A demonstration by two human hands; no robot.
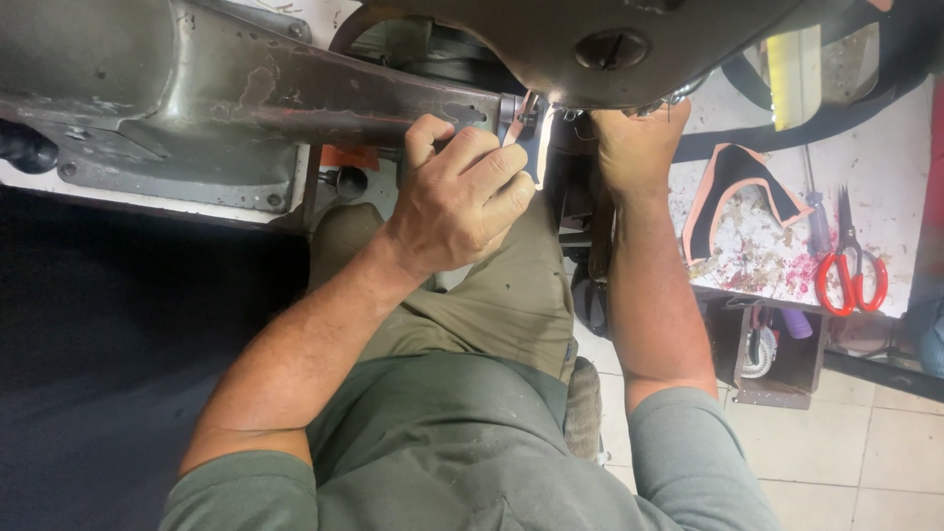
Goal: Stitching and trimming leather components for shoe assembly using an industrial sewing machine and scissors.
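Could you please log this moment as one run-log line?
left hand: grip on dark piece at sewing machine | right hand: steadying it | red scissors on table

We saw a grey-brown sewing machine [295, 88] with red smears, scissors [852, 265] with red handles near the right edge of a white bench [885, 167] speckled pink and crimson, a black piece [739, 192] edged orange, and olive trousers [492, 285].

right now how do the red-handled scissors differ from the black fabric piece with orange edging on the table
The red-handled scissors are hard metal, slim, lying closed with blades pointing away from the person. The black fabric piece with orange edging is soft, broader, bent in an arch, and lies nearer the right hand. Both rest untouched on the stained white table.
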